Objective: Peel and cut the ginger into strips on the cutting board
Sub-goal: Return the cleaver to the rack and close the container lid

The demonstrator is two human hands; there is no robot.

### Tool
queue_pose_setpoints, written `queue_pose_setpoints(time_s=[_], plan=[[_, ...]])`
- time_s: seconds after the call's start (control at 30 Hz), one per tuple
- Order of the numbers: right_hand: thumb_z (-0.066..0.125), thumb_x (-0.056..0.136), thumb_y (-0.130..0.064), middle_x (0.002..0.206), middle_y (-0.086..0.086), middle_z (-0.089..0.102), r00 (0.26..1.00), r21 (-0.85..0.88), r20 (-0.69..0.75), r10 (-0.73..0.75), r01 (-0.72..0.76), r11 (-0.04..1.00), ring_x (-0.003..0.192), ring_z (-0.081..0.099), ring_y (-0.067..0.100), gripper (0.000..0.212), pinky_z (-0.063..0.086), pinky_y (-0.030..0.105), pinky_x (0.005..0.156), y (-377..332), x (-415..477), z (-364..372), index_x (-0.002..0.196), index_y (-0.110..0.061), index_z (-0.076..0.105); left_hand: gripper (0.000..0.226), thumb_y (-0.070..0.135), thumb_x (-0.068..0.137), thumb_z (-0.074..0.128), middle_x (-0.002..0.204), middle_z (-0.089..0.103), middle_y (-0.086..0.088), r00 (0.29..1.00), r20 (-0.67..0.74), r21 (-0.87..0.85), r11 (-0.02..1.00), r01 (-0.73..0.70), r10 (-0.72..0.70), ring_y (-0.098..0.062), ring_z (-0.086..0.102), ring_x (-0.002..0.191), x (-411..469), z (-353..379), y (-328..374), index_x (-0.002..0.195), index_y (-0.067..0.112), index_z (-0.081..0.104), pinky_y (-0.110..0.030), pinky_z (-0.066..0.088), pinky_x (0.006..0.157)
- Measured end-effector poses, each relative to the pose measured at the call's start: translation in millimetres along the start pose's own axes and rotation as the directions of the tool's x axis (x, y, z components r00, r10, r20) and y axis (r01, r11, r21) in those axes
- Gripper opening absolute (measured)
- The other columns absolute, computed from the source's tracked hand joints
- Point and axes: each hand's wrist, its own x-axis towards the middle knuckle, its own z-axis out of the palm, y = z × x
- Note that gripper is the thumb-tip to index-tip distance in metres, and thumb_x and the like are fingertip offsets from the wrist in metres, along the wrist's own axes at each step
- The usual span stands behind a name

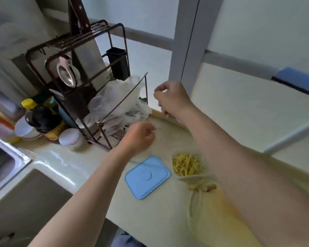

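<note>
Hands both up at the far side of the surface, by the dish rack. Left hand is low at the rack's foot, right hand is higher beside the plastic bag. They're apart, fingers curled on each, nothing visible in either. Frame is blurry, so I can't rule out a small scrap.

Ginger strips sit in a clear container, near right, just left of my right forearm. Blue lid lies flat beside it, off, I'd guess so the tub can be filled and closed after. Leftover ginger bits lie just near of the tub at the far edge of the pale cutting board.

Strips mostly run near-far, fanned, no single heading. Leftover clump looks long left-right, too soft to call.

Cleaver is parked blade-down in the rack. My read: cutting is mostly done.
</note>
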Motion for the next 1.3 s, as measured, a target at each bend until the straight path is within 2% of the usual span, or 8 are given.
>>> queue_pose_setpoints(time_s=[0.07, 0.17, 0.4, 0.6, 0.77, 1.0, 1.2, 1.3], plan=[[0.057, 0.095, -0.013, 0.065, 0.002, 0.06, 0.994, 0.01, -0.003, 0.106, -0.106, 0.994, 0.035, 0.05, 0.012, 0.008, 0.039, 0.023, 0.037, 50, -27, -2, 0.093, -0.018, 0.064, 0.029, 0.008, 0.087, 0.054, 0.103, 0.069, -0.007, 0.988, 0.069, 0.099, 0.986, 0.132, -0.139, -0.027, 0.065, 0.1, -3, 37, -25, 0.11, 0.012, 0.072, -0.023, 0.042, 0.078], [0.055, 0.095, -0.013, 0.062, -0.001, 0.058, 0.966, 0.027, -0.015, 0.257, -0.256, 0.966, 0.034, 0.048, 0.012, 0.014, 0.04, 0.024, 0.038, 114, -69, -2, 0.088, -0.022, 0.063, 0.037, 0.007, 0.087, 0.054, 0.125, 0.061, -0.013, 0.939, 0.146, 0.249, 0.93, 0.269, -0.311, -0.03, 0.057, 0.117, -14, 71, -59, 0.123, 0.01, 0.063, -0.029, 0.045, 0.089], [0.053, 0.095, -0.012, 0.063, 0.004, 0.057, 0.887, 0.08, -0.018, 0.461, -0.458, 0.885, 0.041, 0.046, 0.016, 0.014, 0.037, 0.024, 0.039, 191, -134, 7, 0.097, -0.015, 0.066, 0.042, 0.012, 0.086, 0.059, 0.13, 0.047, -0.019, 0.871, 0.155, 0.418, 0.83, 0.369, -0.466, -0.038, 0.051, 0.12, -32, 93, -100, 0.125, 0.005, 0.046, -0.038, 0.046, 0.093], [0.051, 0.097, -0.013, 0.068, 0.004, 0.057, 0.865, 0.124, 0.008, 0.502, -0.499, 0.857, 0.044, 0.047, 0.016, 0.016, 0.036, 0.023, 0.04, 199, -146, 12, 0.101, -0.016, 0.066, 0.035, 0.006, 0.088, 0.052, 0.123, 0.053, -0.016, 0.87, 0.171, 0.476, 0.812, 0.338, -0.462, -0.034, 0.056, 0.113, -35, 97, -115, 0.124, 0.008, 0.051, -0.038, 0.05, 0.091], [0.049, 0.095, -0.011, 0.065, 0.003, 0.057, 0.856, 0.112, 0.01, 0.517, -0.515, 0.85, 0.044, 0.046, 0.017, 0.018, 0.036, 0.023, 0.039, 202, -145, 11, 0.099, -0.018, 0.066, 0.018, 0.003, 0.087, 0.046, 0.11, 0.054, -0.014, 0.89, 0.154, 0.536, 0.793, 0.289, -0.428, -0.033, 0.056, 0.101, -33, 99, -122, 0.103, 0.008, 0.051, -0.039, 0.052, 0.084], [0.047, 0.095, -0.012, 0.072, 0.005, 0.059, 0.849, 0.07, 0.053, 0.525, -0.528, 0.846, 0.048, 0.049, 0.018, 0.019, 0.038, 0.023, 0.04, 205, -137, 10, 0.099, -0.019, 0.064, 0.03, 0.002, 0.089, 0.045, 0.123, 0.05, -0.018, 0.891, 0.215, 0.622, 0.76, 0.191, -0.4, -0.037, 0.052, 0.114, -26, 95, -120, 0.118, 0.004, 0.051, -0.04, 0.048, 0.092], [0.049, 0.094, -0.011, 0.068, 0.005, 0.059, 0.859, 0.128, 0.01, 0.512, -0.509, 0.851, 0.046, 0.05, 0.017, 0.018, 0.041, 0.026, 0.042, 200, -128, 10, 0.096, -0.015, 0.066, 0.048, -0.001, 0.086, 0.047, 0.133, 0.045, -0.023, 0.921, 0.1, 0.703, 0.681, 0.203, -0.377, -0.041, 0.047, 0.123, -5, 54, -95, 0.135, 0.0, 0.042, -0.043, 0.049, 0.097], [0.048, 0.096, -0.006, 0.07, 0.006, 0.063, 0.86, 0.218, -0.044, 0.508, -0.488, 0.845, 0.048, 0.055, 0.018, 0.02, 0.048, 0.029, 0.047, 198, -127, 4, 0.099, -0.012, 0.067, 0.042, -0.001, 0.085, 0.049, 0.131, 0.044, -0.022, 0.941, 0.025, 0.66, 0.712, 0.238, -0.339, -0.04, 0.047, 0.12, 6, 33, -76, 0.127, 0.001, 0.047, -0.041, 0.046, 0.094]])
